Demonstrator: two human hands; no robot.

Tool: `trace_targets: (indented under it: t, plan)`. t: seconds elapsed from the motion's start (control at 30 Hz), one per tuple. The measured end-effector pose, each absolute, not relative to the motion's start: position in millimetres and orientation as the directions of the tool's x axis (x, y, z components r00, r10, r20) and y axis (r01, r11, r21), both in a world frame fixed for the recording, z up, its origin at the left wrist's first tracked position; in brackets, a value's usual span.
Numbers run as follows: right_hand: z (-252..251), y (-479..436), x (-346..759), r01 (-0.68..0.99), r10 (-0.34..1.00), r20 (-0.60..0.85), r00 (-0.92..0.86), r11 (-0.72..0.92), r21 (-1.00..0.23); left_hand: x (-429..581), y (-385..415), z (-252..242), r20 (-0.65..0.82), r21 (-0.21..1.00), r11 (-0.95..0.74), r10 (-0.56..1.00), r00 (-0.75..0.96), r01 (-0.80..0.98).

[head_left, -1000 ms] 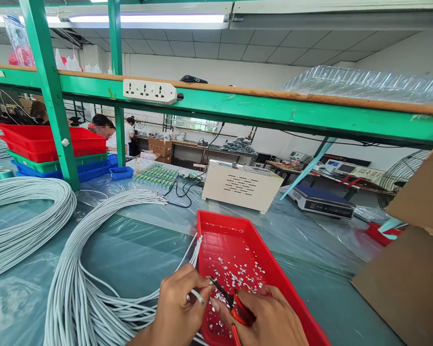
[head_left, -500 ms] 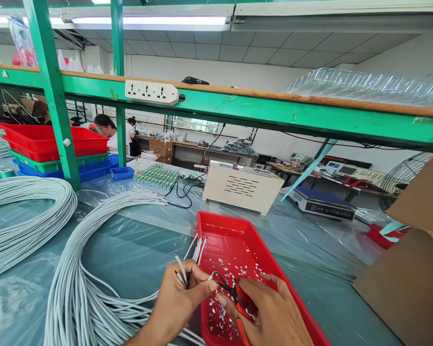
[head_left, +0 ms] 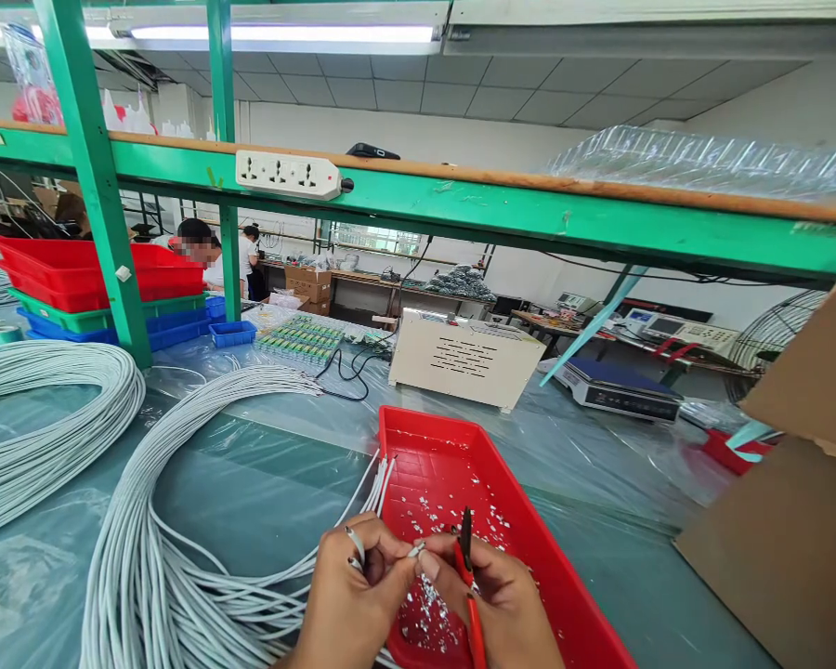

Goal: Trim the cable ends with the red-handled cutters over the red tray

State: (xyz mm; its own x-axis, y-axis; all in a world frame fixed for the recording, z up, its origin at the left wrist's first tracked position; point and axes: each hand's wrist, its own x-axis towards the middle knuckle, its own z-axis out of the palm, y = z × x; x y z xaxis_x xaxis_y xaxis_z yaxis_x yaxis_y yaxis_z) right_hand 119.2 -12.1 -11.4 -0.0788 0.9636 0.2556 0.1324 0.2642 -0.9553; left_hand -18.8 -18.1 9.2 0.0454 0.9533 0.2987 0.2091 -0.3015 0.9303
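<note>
- Plainly, cables (head_left: 132,520) lie looped, within easy reach.
- Left hand (head_left: 352,581) pinches a cable tip (head_left: 416,550), seemingly to steady it.
- Tray (head_left: 418,465) lies beneath, apparently catching scraps (head_left: 428,604).
- Right hand (head_left: 507,595) pinches there too, cutters (head_left: 465,557) held in it, presumably for readiness.

Scrap tray (head_left: 418,469) front centre on table (head_left: 229,478), loose scraps (head_left: 428,599) inside. Left hand (head_left: 352,585) at tray's near left edge, right hand (head_left: 505,604) over tray, cable end (head_left: 416,550) between their fingertips, cutters (head_left: 466,539) in right hand. Cable bundle (head_left: 174,446) left of tray, some ends against its left wall; cable coil (head_left: 115,404) further left. Behind coil: tray stack (head_left: 97,269), then small bin (head_left: 233,335) and circuit boards (head_left: 299,337) rightward. Boxy unit (head_left: 466,358) behind scrap tray, scale (head_left: 613,390) right of it. Cardboard (head_left: 787,548) far right. Shelf beam (head_left: 446,200) spans overhead, power strip (head_left: 289,175) on its front, plastic trays (head_left: 703,165) on top right.
</note>
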Motion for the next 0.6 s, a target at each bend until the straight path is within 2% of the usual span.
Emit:
trace_targets:
  t: [0.3,0.4,0.5,0.6]
  plan:
    - [-9.9,-13.4,116.3,0.109,0.958,0.281,-0.058,0.286,-0.952,-17.3,-19.0,9.3,0.453,0.844,-0.445,0.890,0.045,0.299]
    - [-8.4,-16.8,111.1,0.058,0.965,0.260,0.019,0.258,-0.964,-16.8,-20.1,10.4,0.510,0.816,-0.500,0.859,0.044,0.291]
    - [-3.6,-21.0,104.2,-0.019,0.970,0.212,0.118,0.216,-0.976,-15.9,-20.7,8.8,0.517,0.808,-0.501,0.855,0.036,0.311]
    - [3.2,-24.1,99.4,-0.067,0.974,0.172,0.144,0.183,-0.981,-15.1,-20.5,6.6,0.489,0.815,-0.470,0.872,0.034,0.338]
